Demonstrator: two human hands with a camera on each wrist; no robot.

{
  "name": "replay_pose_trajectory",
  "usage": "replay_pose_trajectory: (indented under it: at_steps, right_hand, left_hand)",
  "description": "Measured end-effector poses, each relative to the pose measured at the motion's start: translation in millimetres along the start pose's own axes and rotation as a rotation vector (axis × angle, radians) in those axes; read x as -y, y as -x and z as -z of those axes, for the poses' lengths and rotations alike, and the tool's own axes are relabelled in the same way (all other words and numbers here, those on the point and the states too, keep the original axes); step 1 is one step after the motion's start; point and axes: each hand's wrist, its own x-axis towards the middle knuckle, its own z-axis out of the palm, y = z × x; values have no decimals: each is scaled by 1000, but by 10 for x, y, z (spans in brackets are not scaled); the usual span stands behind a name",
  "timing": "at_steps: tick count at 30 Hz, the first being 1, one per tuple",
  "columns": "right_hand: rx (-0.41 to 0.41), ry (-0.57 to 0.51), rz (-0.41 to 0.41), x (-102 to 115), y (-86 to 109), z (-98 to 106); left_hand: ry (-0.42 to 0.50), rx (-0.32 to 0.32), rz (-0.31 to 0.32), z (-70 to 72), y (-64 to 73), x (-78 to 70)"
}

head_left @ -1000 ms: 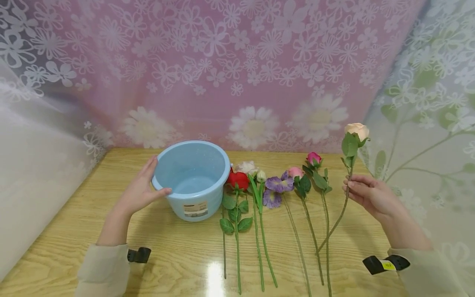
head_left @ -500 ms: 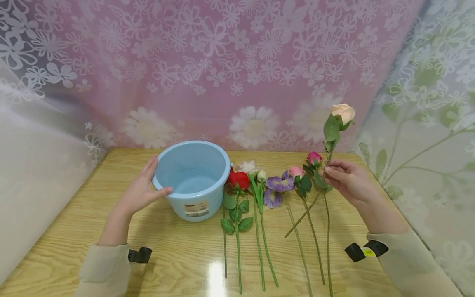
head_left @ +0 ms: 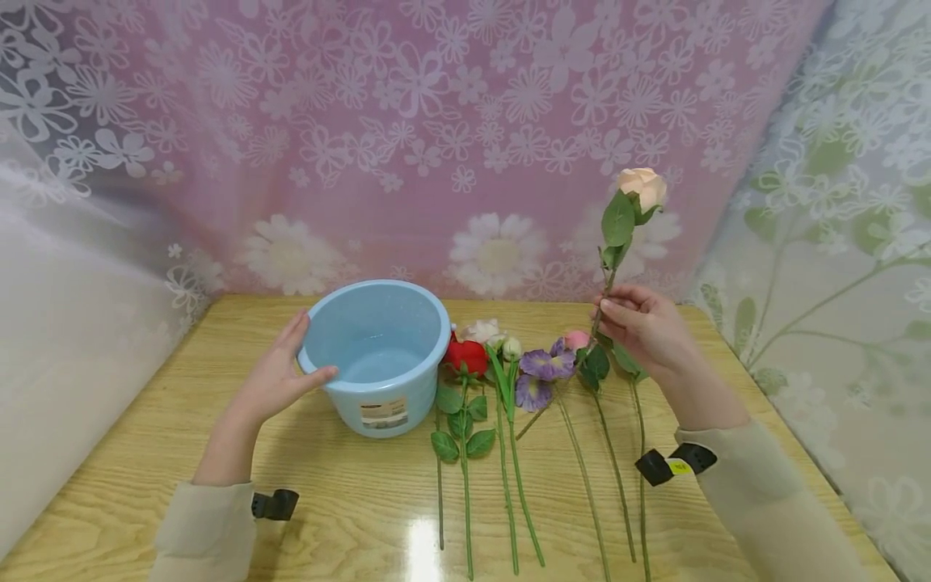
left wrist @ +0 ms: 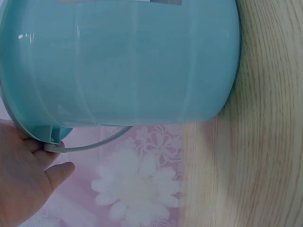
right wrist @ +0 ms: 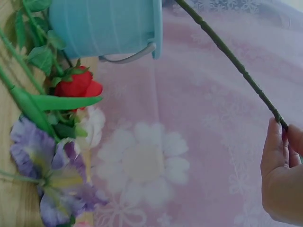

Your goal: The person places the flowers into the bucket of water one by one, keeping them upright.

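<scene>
In the head view, the right hand (head_left: pixel 643 327) pinches the peach rose (head_left: pixel 618 220) by its stem, bloom above it, lower stem slanting leftward past a purple flower (head_left: pixel 545 365). The left hand (head_left: pixel 272 380), spread wide, touches the rim of the blue bucket (head_left: pixel 344 404). Between bucket and right hand, a red rose (head_left: pixel 468 356) lies on the wooden table (head_left: pixel 349 501).

Head POV fwd/dn, wrist POVs closer, sideways, bucket (head_left: pixel 378 390) shared
</scene>
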Motion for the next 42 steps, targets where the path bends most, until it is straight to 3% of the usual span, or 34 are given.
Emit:
replay_pose_trajectory:
  at_steps: [11, 21, 32, 42]
  right_hand:
    - [-56, -134, 94, 46, -276, -319]
    - [-110, -233, 112, -62, -544, -559]
    - [-130, -198, 103, -192, -710, -769]
    - [-196, -168, 73, -389, -878, -997]
  left_hand:
    - [33, 9, 12, 8, 7, -7]
    - [25, 0, 16, 15, 26, 4]
    - [23, 3, 22, -9, 17, 2]
    - [41, -10, 13, -19, 4, 36]
